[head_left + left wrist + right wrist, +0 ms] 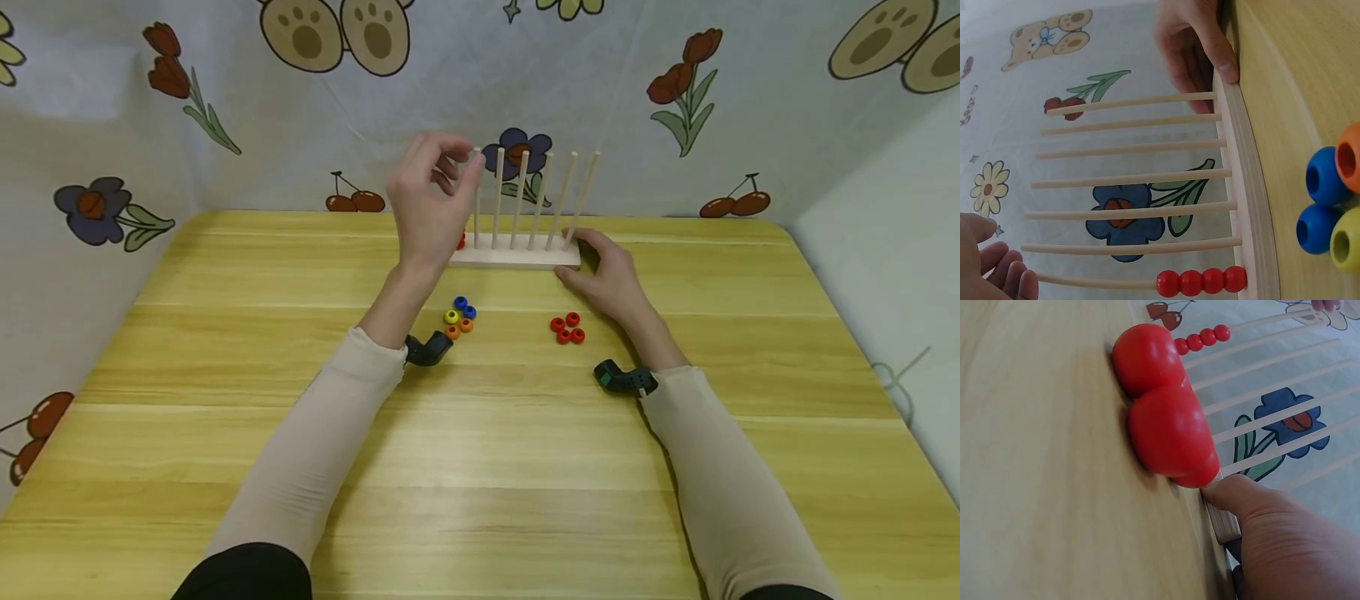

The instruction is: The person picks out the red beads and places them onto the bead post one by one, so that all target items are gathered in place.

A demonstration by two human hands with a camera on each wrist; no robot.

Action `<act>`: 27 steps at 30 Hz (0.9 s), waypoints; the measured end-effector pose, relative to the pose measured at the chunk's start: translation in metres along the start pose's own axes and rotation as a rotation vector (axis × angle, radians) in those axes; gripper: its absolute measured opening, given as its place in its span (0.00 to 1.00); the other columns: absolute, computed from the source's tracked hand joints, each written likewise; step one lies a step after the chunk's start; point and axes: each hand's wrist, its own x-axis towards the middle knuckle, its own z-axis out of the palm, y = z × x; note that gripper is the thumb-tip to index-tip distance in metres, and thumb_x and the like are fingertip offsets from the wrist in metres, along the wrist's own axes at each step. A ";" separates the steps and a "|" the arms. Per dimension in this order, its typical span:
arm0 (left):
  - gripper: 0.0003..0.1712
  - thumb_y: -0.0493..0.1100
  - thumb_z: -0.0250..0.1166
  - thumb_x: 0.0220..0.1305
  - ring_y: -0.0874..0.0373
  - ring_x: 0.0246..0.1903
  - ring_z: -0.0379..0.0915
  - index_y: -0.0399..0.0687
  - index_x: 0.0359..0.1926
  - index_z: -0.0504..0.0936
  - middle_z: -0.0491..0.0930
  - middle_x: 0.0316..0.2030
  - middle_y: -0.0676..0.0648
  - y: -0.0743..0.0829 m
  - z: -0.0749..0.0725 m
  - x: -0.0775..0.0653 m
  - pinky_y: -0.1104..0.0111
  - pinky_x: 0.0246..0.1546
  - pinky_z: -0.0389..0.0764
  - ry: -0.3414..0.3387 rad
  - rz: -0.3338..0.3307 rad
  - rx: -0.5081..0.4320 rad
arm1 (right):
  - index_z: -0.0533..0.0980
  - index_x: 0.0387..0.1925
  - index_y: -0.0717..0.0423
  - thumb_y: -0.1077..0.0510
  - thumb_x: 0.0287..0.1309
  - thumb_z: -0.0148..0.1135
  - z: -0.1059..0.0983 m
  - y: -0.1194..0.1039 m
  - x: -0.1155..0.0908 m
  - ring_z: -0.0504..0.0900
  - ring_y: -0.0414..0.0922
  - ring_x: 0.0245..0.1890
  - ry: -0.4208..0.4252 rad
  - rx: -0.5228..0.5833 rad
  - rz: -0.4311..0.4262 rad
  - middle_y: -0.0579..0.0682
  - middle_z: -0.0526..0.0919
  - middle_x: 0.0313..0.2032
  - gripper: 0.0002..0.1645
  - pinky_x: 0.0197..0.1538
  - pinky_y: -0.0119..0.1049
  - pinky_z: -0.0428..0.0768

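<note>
A pale wooden peg stand [517,258] with a row of upright pegs sits near the table's back edge. My right hand [606,271] grips the right end of its base, thumb in front and fingers behind. My left hand [431,196] is raised at the top of the leftmost peg, fingers loosely bent. In the left wrist view, thumb and fingers [1013,275] stand apart near that peg's tip, with no bead showing between them. Several red beads [1213,280] are stacked at the bottom of this peg; the other pegs are bare.
Loose red beads [577,335] lie in a cluster before the stand's right end. Left of them lie blue beads [469,312], a yellow bead [451,317] and orange beads [466,326], near my left wrist. A patterned cloth [285,142] hangs behind the wooden table [480,467].
</note>
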 end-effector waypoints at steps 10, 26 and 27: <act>0.08 0.43 0.68 0.67 0.61 0.27 0.74 0.42 0.40 0.86 0.83 0.31 0.47 -0.007 0.014 -0.016 0.69 0.30 0.78 -0.244 -0.061 -0.063 | 0.71 0.67 0.52 0.52 0.59 0.72 0.000 0.000 0.001 0.68 0.53 0.71 0.002 0.003 0.012 0.55 0.74 0.67 0.36 0.75 0.51 0.63; 0.06 0.43 0.67 0.68 0.59 0.32 0.79 0.46 0.41 0.86 0.85 0.35 0.49 -0.014 0.027 -0.031 0.70 0.36 0.79 -0.731 -0.224 -0.024 | 0.72 0.66 0.54 0.53 0.58 0.72 -0.001 0.001 0.001 0.69 0.53 0.70 0.011 0.011 0.003 0.55 0.75 0.66 0.35 0.75 0.50 0.63; 0.06 0.43 0.66 0.68 0.59 0.32 0.79 0.47 0.41 0.86 0.85 0.34 0.49 -0.015 0.028 -0.032 0.71 0.36 0.79 -0.762 -0.224 -0.010 | 0.72 0.66 0.54 0.53 0.58 0.72 -0.001 0.001 0.001 0.70 0.53 0.70 0.013 0.014 0.001 0.55 0.76 0.66 0.35 0.74 0.50 0.63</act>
